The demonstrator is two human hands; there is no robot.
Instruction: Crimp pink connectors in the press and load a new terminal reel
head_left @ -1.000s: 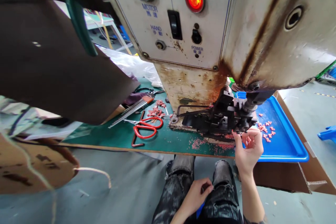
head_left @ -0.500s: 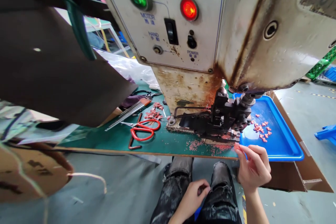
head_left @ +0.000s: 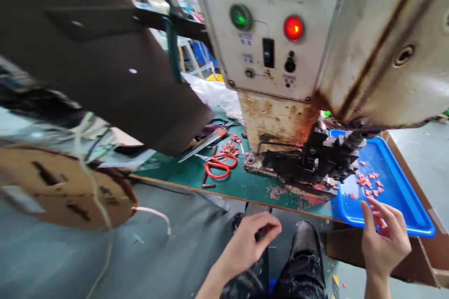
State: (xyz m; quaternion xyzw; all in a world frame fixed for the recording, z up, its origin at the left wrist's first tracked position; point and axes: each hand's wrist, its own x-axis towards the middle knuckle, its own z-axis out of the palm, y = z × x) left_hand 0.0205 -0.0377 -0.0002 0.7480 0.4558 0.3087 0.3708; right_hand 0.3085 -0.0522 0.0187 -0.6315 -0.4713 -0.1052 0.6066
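My right hand point(head_left: 386, 233) is over the near edge of the blue tray point(head_left: 417, 215), thumb and fingers apart with nothing between their tips. A small pink piece point(head_left: 352, 195) lies in the tray just left of those fingertips. Farther in is a loose cluster of pink pieces point(head_left: 365, 181). Above my knees, my left hand point(head_left: 254, 236) has its fingers curled round to the thumb, and no object shows in it. To the left of the tray stands a worn press machine point(head_left: 273, 112) with a black metal die point(head_left: 314, 154) at its base.
Red-handled scissors point(head_left: 220, 167), a hex key point(head_left: 208, 185) and more pink pieces lie on the green tabletop point(head_left: 168, 168). Pink crumbs gather near its front edge. A cardboard reel point(head_left: 80, 191) stands at left, and a dark sheet point(head_left: 140, 88) hangs above the table. Under the tray is a cardboard box point(head_left: 372, 247).
My right hand has moved right from the die's front to the tray, and its fingers have parted from a pink piece. My left hand has lifted off my lap. The view has shifted left.
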